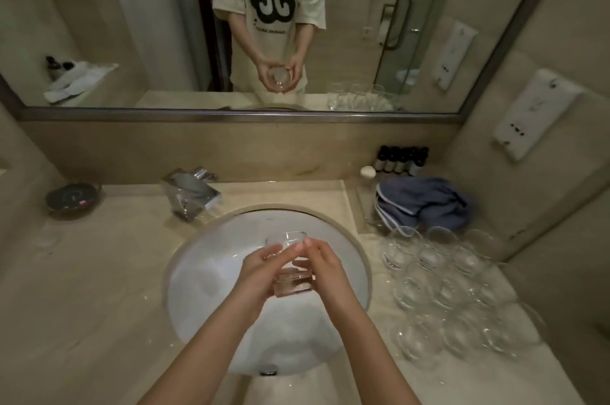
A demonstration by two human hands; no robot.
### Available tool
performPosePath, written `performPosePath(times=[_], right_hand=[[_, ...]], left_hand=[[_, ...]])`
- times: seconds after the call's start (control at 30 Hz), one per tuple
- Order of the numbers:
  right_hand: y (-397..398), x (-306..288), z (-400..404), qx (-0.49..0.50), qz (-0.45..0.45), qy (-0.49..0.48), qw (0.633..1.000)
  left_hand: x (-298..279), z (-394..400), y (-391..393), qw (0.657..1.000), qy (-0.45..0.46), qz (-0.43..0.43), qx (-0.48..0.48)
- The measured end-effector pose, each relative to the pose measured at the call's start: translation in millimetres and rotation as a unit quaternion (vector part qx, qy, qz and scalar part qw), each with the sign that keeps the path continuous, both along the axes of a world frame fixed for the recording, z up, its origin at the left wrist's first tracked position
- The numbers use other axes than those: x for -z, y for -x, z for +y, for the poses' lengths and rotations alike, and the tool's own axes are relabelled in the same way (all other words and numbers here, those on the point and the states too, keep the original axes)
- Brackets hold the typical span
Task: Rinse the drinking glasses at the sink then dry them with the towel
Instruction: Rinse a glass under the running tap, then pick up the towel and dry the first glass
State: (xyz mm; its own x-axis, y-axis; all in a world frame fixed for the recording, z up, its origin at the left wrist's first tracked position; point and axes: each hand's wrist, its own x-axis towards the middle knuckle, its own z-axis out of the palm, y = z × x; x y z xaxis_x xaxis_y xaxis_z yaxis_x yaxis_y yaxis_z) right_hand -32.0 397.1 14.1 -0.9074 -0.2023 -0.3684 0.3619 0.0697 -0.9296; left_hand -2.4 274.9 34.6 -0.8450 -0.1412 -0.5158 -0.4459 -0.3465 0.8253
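Observation:
A clear drinking glass (290,267) is held above the white sink basin (204,279), tilted with its mouth pointing away from me. My left hand (260,267) grips its left side and my right hand (325,264) grips its right side, fingers curled around the wall. Several more clear glasses (452,292) stand crowded on the counter right of the basin. A blue-grey towel (425,201) lies bunched behind them near the wall. The chrome tap (189,193) stands behind the basin at the left; no water runs from it.
A dark glass dish (72,198) sits on the counter at far left. Small dark toiletry bottles (401,160) line the back wall at right. A mirror (132,41) spans the wall ahead, and a white wall unit (531,114) hangs on the right.

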Motion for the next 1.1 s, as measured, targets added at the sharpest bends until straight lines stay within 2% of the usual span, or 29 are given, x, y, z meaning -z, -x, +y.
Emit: performPosePath(times=[0.13,0.23,0.5,0.6,0.7,0.8,0.87,0.9,1.0,1.1], right_hand=[[11,-16,41,0.045,0.05,0.026,0.997],[34,-28,77,0.076,0.097,0.005,0.992],[132,-36,180,0.101,0.179,-0.196,0.959],[164,-31,208,0.082,0.2,-0.264,0.94],[196,-21,218,0.016,0.256,-0.376,0.891],[223,-13,213,-0.106,0.326,-0.48,0.808],[237,-6,210,-0.2,0.31,-0.566,0.737],[242,-1,210,-0.239,0.276,-0.594,0.717],[250,14,216,-0.3,0.2,-0.619,0.698],[248,26,217,-0.276,0.216,-0.634,0.69]], left_hand=[[-8,27,5,0.996,0.072,0.041,-0.038],[-11,45,9,0.994,0.081,0.056,-0.049],[-10,91,36,0.993,0.06,0.073,-0.065],[-10,108,50,0.992,0.068,0.088,-0.062],[-8,118,62,0.991,0.075,0.089,-0.065],[-6,122,69,0.99,0.077,0.082,-0.079],[-6,121,72,0.991,0.076,0.076,-0.085],[-4,120,73,0.991,0.074,0.074,-0.088],[1,115,73,0.99,0.08,0.066,-0.095],[3,112,73,0.989,0.087,0.054,-0.109]])
